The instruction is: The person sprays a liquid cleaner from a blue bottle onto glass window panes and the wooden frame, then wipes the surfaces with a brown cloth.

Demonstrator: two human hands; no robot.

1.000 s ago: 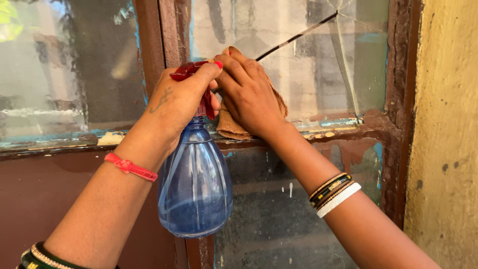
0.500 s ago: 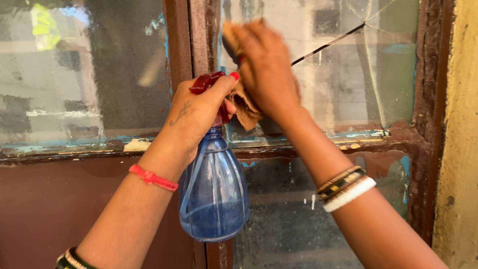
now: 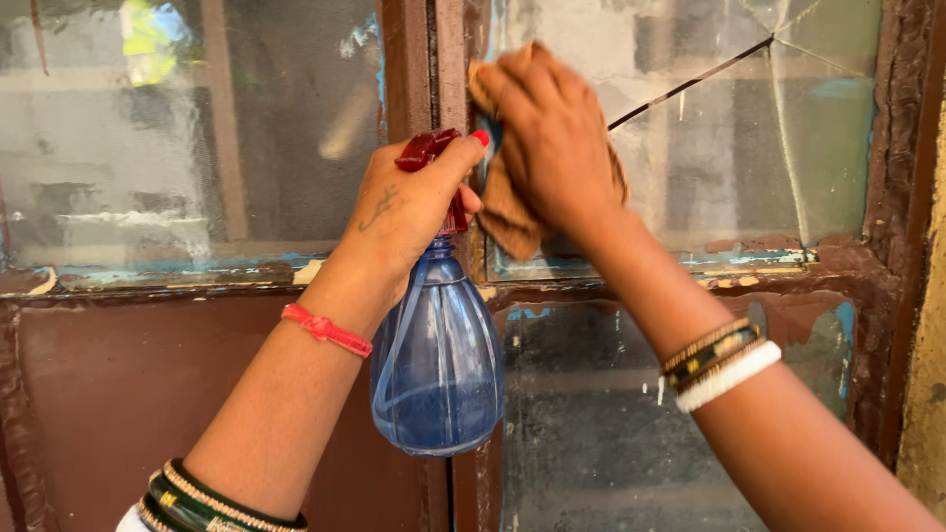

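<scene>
While the left hand [image 3: 409, 212] grips the blue spray bottle [image 3: 439, 360] hanging upright below it, the right hand [image 3: 552, 138], just beside, presses a brown cloth [image 3: 507, 212] flat against the cracked window pane [image 3: 719, 148].

Translucent glossy plastic spray bottle [image 3: 438, 369], matt brown cloth [image 3: 505, 202], cracked grimy glass pane [image 3: 729, 148].

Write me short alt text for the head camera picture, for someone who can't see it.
A right hand presses a brown cloth against a cracked window pane, while the left hand grips a blue spray bottle with a red trigger. The brown window frame is worn and flaking.
</scene>
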